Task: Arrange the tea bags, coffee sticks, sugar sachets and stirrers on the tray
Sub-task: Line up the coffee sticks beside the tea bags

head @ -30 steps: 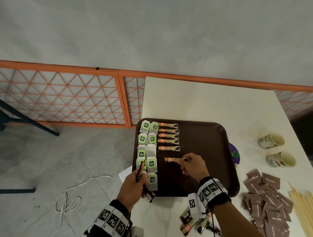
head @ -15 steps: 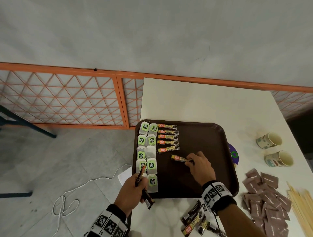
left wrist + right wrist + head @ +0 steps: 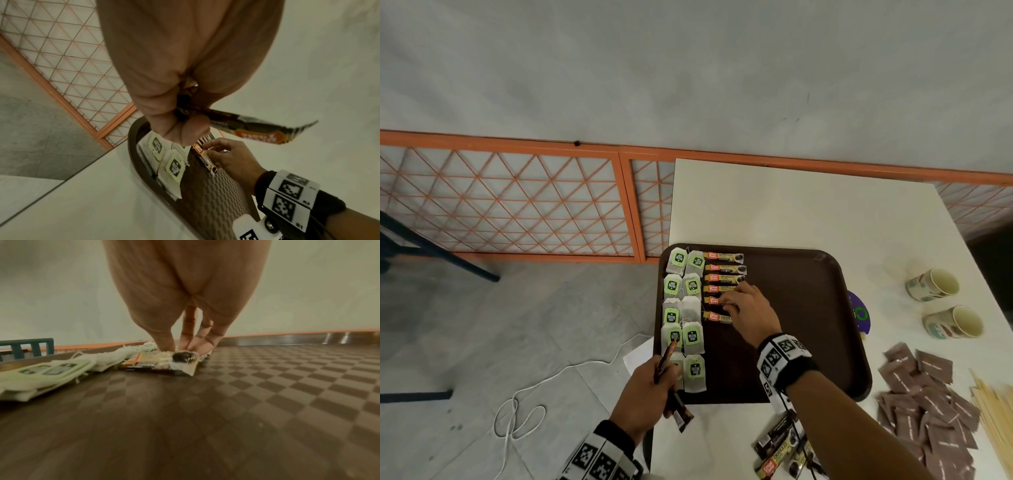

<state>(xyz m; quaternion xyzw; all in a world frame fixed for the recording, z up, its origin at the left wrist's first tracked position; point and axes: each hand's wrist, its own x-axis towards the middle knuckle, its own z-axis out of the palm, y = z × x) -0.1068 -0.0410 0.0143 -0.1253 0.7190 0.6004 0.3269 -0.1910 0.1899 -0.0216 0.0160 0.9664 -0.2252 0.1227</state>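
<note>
- Head view: my right hand (image 3: pixel 751 313) is low over the brown tray (image 3: pixel 808 308), its fingertips (image 3: pixel 729 308) touching the sticks (image 3: pixel 722 277) that lie there in a column, near the bottom of it.
- These sticks are narrow packets, each with an orange patch at the left end, a yellow middle printed "GRANULES" and a dark picture at the right end.
- Left of them, tea bags (image 3: pixel 685 308) lie in two columns along the left side of the tray; most are white with a green tag on top.
- My left hand (image 3: pixel 645 394) is at the near left corner of the tray, fingers curled around a bundle (image 3: pixel 669 383) of dark sticks, which stands out above and below the fist.
- On the table (image 3: pixel 774 205), more sticks (image 3: pixel 780 448) lie near my right forearm; brown sachets (image 3: pixel 924 404) are in a heap to the right, with pale stirrers (image 3: pixel 996 418) beside them at the edge.
- Left wrist view shows what the head view does not: the orange label on the bundle (image 3: pixel 257 131), and my right thumb pinching the lowest stick (image 3: pixel 205 159).
- Right wrist view adds the checkered surface of the tray (image 3: pixel 267 386), and my fingertips (image 3: pixel 185 342) pressing down on that stick (image 3: pixel 164 363), whose near end is a little crumpled.
</note>
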